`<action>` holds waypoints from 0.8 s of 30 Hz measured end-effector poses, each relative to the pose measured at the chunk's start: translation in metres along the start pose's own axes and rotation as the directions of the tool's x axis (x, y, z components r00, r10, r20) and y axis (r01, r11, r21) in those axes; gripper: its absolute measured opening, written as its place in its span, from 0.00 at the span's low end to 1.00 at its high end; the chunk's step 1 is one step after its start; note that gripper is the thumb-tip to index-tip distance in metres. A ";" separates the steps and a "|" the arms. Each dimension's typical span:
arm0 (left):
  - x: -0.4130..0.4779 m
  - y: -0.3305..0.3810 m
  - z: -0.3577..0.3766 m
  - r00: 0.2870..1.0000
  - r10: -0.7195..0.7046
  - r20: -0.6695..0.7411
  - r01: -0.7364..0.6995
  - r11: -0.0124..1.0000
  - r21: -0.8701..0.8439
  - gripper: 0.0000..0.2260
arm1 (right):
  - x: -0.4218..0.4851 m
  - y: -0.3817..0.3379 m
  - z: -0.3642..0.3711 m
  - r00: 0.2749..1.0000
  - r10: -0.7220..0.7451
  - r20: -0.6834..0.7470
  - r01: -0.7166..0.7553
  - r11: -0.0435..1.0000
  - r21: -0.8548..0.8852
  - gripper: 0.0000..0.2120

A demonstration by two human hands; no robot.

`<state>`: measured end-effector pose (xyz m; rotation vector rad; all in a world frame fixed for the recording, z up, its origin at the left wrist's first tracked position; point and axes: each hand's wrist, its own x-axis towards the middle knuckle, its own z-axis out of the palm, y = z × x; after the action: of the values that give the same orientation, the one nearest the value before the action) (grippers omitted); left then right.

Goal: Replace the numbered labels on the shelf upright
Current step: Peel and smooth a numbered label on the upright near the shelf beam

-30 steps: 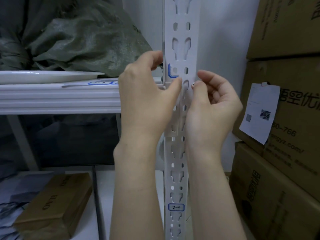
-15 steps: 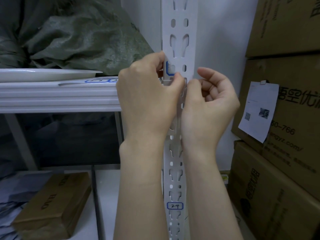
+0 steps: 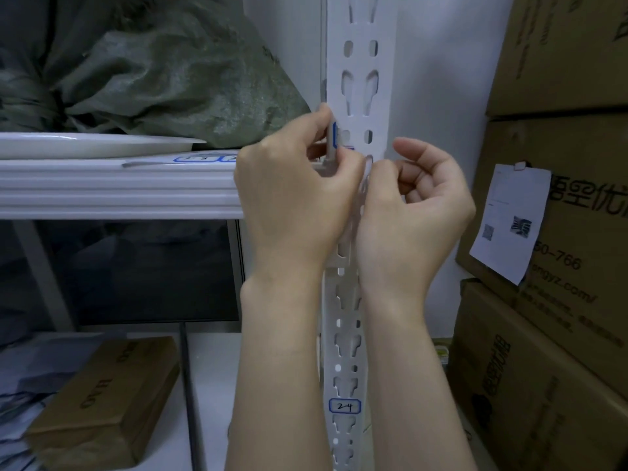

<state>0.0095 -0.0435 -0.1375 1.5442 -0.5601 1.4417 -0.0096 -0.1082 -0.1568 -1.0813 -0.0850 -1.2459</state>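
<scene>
My left hand (image 3: 292,195) is up at the left edge of the white shelf upright (image 3: 360,62), at about the height of the shelf beam (image 3: 119,188). Forefinger and thumb are curled in and pinch a blue-edged label (image 3: 336,134) where it wraps round the upright's corner. Only a sliver of its border shows between my fingertips, so I cannot read a number on it.

My right hand (image 3: 418,212) sits just to the right, its heel nearly touching the left one, in front of the upright. Its fingers are curled loosely towards the palm, with the thumb against the slotted face. Whether anything is held in there I cannot tell — the hand hides it.

Lower on the same upright, near the bottom of the view, a second label marked 24 (image 3: 344,406) is stuck flat between two slots.

To the left, a green sack (image 3: 170,73) and a white plate (image 3: 85,144) lie on the shelf, and a strip of blue-bordered labels (image 3: 207,158) lies on its near edge. A small brown box (image 3: 102,402) sits on the shelf below. On the right are stacked cardboard cartons (image 3: 560,62) — one with a paper slip (image 3: 509,222) fixed to it.
</scene>
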 end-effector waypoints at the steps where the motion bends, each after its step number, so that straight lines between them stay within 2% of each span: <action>1: 0.001 0.000 -0.001 1.000 -0.009 0.028 0.009 1.000 -0.009 0.08 | 0.000 0.000 0.000 1.000 -0.001 0.000 0.001 1.000 0.001 0.09; 3: 0.003 0.000 -0.003 0.996 -0.017 0.086 0.018 1.000 -0.014 0.08 | 0.000 0.000 0.000 1.000 0.002 0.001 -0.002 1.000 0.006 0.09; 7: 0.004 0.001 -0.004 0.995 -0.008 0.099 0.007 1.000 0.002 0.07 | 0.000 0.000 0.000 1.000 0.002 0.002 -0.002 1.000 0.012 0.09; 14: 0.001 -0.003 0.001 0.998 -0.006 0.057 0.008 1.000 -0.027 0.06 | 0.000 0.000 0.000 1.000 0.001 0.003 -0.001 1.000 0.016 0.08; 18: 0.000 -0.008 0.000 0.999 -0.019 -0.040 0.018 0.999 -0.037 0.10 | 0.000 0.001 -0.001 1.000 -0.004 0.002 0.004 1.000 0.014 0.09; 24: 0.003 -0.006 -0.006 0.995 -0.041 0.086 0.048 0.995 -0.087 0.14 | -0.001 -0.001 0.000 1.000 -0.013 0.001 0.013 1.000 0.004 0.08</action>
<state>0.0122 -0.0346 -0.1371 1.5428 -0.6281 1.3055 -0.0108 -0.1078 -0.1568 -1.0789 -0.0952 -1.2561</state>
